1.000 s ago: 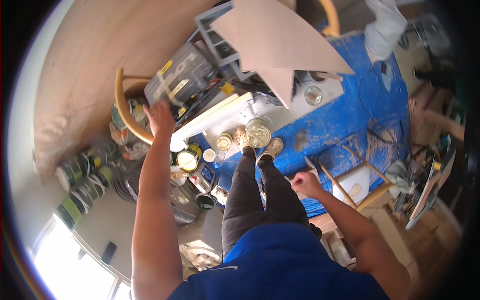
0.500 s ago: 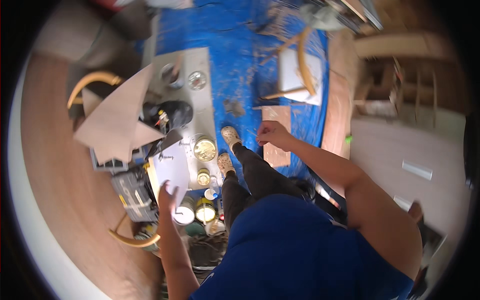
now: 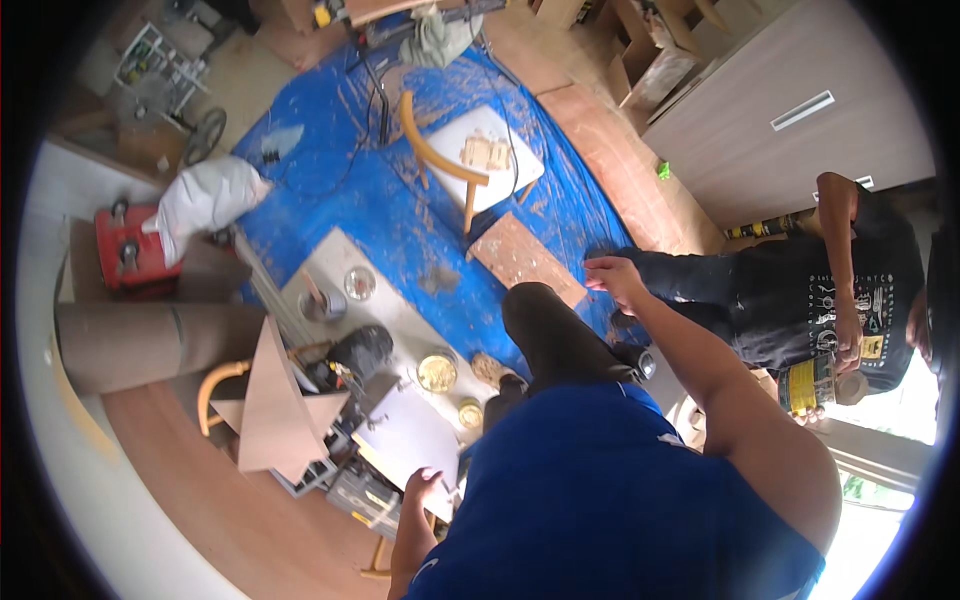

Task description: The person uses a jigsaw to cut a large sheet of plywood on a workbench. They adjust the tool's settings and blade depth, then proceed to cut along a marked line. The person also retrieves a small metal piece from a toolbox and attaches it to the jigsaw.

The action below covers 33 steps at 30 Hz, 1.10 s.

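My left hand (image 3: 424, 487) is low in the view, its fingers apart at the near edge of some white sheets (image 3: 412, 432). A small dark item (image 3: 378, 420) rests on the sheets. Out in front of my body, my right hand (image 3: 617, 281) has thumb and fingertips pinched together; anything between them is too small to make out. Beyond that hand a speckled brown board (image 3: 528, 258) lies on the blue floor sheet (image 3: 340, 190). My right hand is above and apart from the board.
At right a co-worker in black (image 3: 770, 300) holds a yellow-labelled tin (image 3: 803, 386). Left of my legs stand an open tin (image 3: 437, 373), a smaller tin (image 3: 469, 412), a glass jar (image 3: 359, 283) and a toolbox (image 3: 363, 500). Ahead is a white-seated chair (image 3: 505, 140); cut panels (image 3: 275, 420) stand left.
My view has swung to the right, and the co-worker has come into it. One leg is now raised forward. My right hand remains pinched in front; my left stays by the sheets.
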Each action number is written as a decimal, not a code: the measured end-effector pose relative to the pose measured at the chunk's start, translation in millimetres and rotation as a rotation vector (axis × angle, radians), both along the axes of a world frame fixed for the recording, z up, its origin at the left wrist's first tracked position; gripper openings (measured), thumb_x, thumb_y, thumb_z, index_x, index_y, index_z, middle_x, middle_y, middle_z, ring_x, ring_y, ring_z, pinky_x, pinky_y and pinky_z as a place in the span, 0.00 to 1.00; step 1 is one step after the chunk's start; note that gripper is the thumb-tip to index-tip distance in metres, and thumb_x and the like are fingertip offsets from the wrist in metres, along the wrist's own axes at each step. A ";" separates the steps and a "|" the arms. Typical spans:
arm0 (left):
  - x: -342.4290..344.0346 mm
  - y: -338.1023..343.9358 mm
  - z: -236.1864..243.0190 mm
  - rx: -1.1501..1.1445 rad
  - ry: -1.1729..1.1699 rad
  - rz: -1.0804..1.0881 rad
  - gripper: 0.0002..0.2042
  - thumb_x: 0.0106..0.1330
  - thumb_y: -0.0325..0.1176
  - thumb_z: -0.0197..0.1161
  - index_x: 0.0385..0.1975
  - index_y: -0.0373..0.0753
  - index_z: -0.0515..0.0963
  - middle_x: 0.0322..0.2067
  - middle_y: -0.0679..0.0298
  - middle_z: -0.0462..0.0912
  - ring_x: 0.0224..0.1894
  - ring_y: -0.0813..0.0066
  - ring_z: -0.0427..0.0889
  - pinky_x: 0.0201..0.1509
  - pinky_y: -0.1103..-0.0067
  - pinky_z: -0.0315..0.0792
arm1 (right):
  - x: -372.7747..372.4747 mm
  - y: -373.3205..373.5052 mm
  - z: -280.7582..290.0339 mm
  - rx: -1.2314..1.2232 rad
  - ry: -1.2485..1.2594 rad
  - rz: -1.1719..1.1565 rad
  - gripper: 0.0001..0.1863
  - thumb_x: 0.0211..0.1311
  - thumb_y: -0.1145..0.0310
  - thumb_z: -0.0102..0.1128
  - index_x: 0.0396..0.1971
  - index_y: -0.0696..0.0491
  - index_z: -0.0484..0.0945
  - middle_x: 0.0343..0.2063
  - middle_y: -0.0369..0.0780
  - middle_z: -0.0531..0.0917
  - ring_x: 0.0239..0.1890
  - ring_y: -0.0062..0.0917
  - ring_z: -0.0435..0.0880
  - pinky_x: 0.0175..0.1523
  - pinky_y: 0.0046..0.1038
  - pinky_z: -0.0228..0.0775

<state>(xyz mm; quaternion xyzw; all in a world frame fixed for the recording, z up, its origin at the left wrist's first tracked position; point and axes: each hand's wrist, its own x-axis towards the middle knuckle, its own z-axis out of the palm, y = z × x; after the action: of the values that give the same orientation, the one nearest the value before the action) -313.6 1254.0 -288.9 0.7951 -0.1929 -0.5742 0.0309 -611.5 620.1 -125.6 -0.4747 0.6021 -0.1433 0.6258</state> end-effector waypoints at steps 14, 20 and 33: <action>84.4 -279.9 58.5 -0.355 -0.381 0.070 0.24 0.68 0.48 0.73 0.54 0.35 0.82 0.46 0.50 0.90 0.49 0.57 0.90 0.56 0.66 0.80 | -128.9 -174.5 -16.1 -0.309 0.299 -0.129 0.07 0.63 0.71 0.68 0.34 0.58 0.90 0.24 0.35 0.86 0.23 0.16 0.80 0.29 0.23 0.70; 36.1 -492.6 132.1 -0.639 -0.279 0.214 0.20 0.69 0.39 0.74 0.56 0.35 0.81 0.44 0.53 0.90 0.46 0.63 0.91 0.51 0.70 0.82 | -126.7 -334.5 -87.4 -0.155 0.243 -0.113 0.06 0.65 0.74 0.65 0.35 0.58 0.90 0.24 0.37 0.86 0.21 0.17 0.78 0.25 0.21 0.67; 10.4 -1015.5 257.3 -0.979 -0.267 -0.012 0.18 0.71 0.33 0.73 0.57 0.35 0.82 0.43 0.57 0.88 0.47 0.68 0.88 0.52 0.72 0.79 | -4.5 -638.8 22.1 0.098 -0.207 0.198 0.08 0.70 0.68 0.65 0.42 0.55 0.86 0.31 0.36 0.88 0.28 0.17 0.83 0.32 0.21 0.74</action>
<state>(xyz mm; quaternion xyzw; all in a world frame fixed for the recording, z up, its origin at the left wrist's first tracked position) -303.2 238.5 -31.6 0.7528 -0.4461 -0.3100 0.3717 -616.0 -18.8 -103.5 -0.4835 0.4910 -0.0995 0.7178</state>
